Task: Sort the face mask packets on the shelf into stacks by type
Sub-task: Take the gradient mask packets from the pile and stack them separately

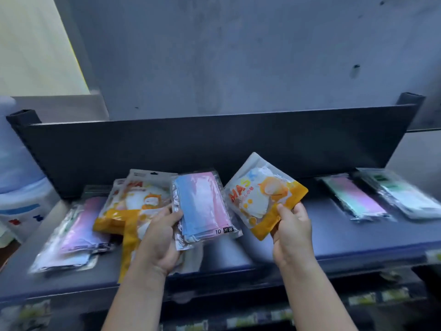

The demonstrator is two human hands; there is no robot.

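The left hand [160, 237] grasps a clear plastic packet with blue and pink masks [204, 206], with the thumb on its left edge, and holds it a little above the dark grey shelf [346, 237]. Under this hand there seem to be more packets, but I cannot tell how many. The right hand [292, 231] grasps a yellow and white packet printed "MASK" [263, 194] by its lower corner, tilted and lifted above the shelf. Behind the left hand, two similar yellow and white packets [130, 206] lie overlapped on the shelf. At the far left lies a stack of clear packets with pink and purple masks [76, 230]. On the right side of the shelf, well apart from the hands, a green and pink packet [355, 199] lies just beside a white and green packet [403, 194].
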